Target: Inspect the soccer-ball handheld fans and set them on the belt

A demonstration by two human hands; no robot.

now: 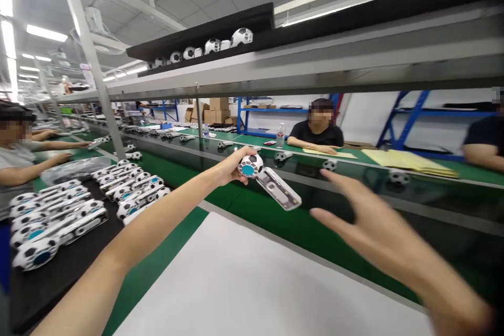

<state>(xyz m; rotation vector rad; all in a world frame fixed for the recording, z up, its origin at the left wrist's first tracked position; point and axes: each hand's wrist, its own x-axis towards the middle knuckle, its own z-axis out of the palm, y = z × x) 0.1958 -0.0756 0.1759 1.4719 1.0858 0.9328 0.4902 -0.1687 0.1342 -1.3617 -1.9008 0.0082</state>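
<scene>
My left hand [235, 167] grips a device with a soccer-ball-patterned round head [252, 164] and a flat handle [279, 189], holding it by the head above the conveyor. A blue disc shows on the head, and the handle points down to the right. Off to the right, my right hand [366, 220] is blurred, its thumb and fingers spread apart with nothing between them. It is apart from the device. Rows of similar devices [59, 220] lie on a black tray at my left.
A white sheet [252, 283] covers the bench before me. More devices [282, 156] sit along the dark conveyor [299, 173]. People sit across the line and at left. A bottle [280, 135] and yellow sheets [409, 161] are opposite. A shelf [315, 65] runs overhead, with a post [98, 73] at left.
</scene>
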